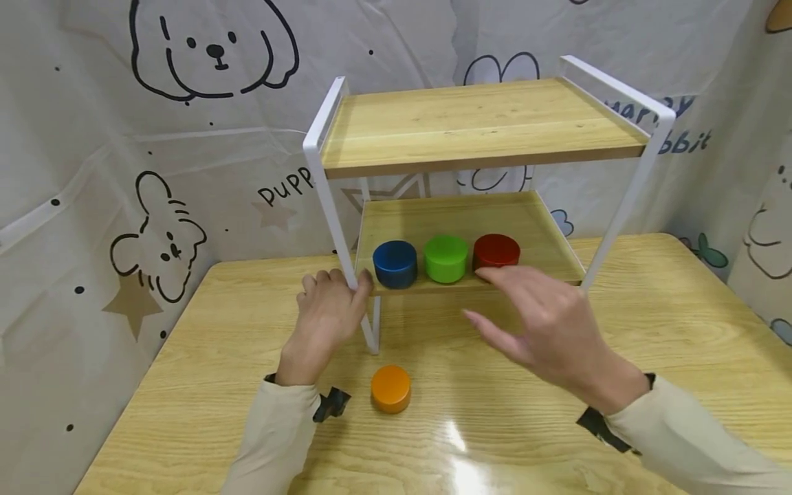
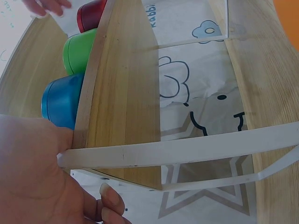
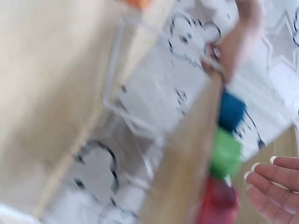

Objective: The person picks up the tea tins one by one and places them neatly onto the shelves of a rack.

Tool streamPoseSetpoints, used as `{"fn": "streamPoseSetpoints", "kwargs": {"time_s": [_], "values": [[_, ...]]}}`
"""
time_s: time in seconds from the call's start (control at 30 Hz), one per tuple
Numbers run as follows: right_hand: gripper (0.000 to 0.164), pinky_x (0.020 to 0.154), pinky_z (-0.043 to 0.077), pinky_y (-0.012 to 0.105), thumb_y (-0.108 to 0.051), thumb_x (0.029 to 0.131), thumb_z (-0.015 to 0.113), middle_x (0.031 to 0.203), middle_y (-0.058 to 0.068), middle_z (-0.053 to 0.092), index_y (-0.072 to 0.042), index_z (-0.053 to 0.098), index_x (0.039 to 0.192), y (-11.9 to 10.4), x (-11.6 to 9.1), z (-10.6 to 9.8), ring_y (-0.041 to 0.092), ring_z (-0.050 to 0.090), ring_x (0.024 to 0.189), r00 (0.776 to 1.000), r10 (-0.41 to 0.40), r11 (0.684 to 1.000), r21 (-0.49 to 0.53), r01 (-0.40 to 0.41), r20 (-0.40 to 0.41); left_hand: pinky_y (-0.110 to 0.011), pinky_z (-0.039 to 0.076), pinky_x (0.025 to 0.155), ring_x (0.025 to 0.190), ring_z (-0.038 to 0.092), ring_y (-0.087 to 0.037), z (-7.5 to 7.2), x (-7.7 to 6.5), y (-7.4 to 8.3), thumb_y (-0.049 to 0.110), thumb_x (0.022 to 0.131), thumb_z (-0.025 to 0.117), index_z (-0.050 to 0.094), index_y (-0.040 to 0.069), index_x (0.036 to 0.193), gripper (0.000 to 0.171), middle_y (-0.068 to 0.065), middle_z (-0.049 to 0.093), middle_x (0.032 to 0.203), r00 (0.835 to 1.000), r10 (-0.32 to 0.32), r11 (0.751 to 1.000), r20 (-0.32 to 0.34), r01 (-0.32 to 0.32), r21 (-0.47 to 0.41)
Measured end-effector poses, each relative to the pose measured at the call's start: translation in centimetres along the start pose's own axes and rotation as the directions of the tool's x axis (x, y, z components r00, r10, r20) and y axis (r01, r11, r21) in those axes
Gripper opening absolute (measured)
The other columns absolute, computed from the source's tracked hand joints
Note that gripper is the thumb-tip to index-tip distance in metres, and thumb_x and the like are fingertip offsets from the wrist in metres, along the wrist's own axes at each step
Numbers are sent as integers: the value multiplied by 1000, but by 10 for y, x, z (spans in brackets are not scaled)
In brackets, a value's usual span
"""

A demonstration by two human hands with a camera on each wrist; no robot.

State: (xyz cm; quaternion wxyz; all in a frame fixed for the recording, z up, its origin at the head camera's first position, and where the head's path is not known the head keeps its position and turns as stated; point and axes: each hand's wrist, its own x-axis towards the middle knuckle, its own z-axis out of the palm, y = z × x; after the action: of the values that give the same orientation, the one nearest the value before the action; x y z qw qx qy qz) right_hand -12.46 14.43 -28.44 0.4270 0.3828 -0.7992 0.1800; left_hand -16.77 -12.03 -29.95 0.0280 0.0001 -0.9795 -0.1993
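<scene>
Cream long sleeves cover the forearms, the left sleeve (image 1: 275, 440) and right sleeve (image 1: 693, 433) both softly creased and plain. Beside the left cuff sits a black wrist piece (image 1: 331, 405), with a similar black strap (image 1: 599, 427) at the right; their fastening is hard to make out. The left grip (image 1: 331, 306) and right grip (image 1: 544, 316) are bare, with rounded fingernails (image 3: 255, 166).

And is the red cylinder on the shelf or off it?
On: the red cylinder sits on the lower shelf, to the right of the green cylinder.
</scene>
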Motion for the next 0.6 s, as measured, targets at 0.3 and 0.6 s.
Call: {"fn": "streamPoseSetpoints", "kwargs": {"time_s": [0.3,0.6], "values": [[55,79,54,41,-48,97,48,105,14,70,3,66,110,-34,-47,45,28,68,93,985,9,992,119,-30,173,-47,34,73,91,39,-40,0,-1,0,47,100,25,53,-3,89,59,-20,47,90,1000,-2,1000,-4,2,-8],[61,87,51,44,-52,96,48,121,17,64,2,60,122,-43,-62,63,32,63,107,964,37,987,143,-77,263,-46,34,71,89,39,-40,0,-1,-1,47,100,25,53,-3,87,58,-19,47,88,1000,1,1000,-18,-1,-11]]}}
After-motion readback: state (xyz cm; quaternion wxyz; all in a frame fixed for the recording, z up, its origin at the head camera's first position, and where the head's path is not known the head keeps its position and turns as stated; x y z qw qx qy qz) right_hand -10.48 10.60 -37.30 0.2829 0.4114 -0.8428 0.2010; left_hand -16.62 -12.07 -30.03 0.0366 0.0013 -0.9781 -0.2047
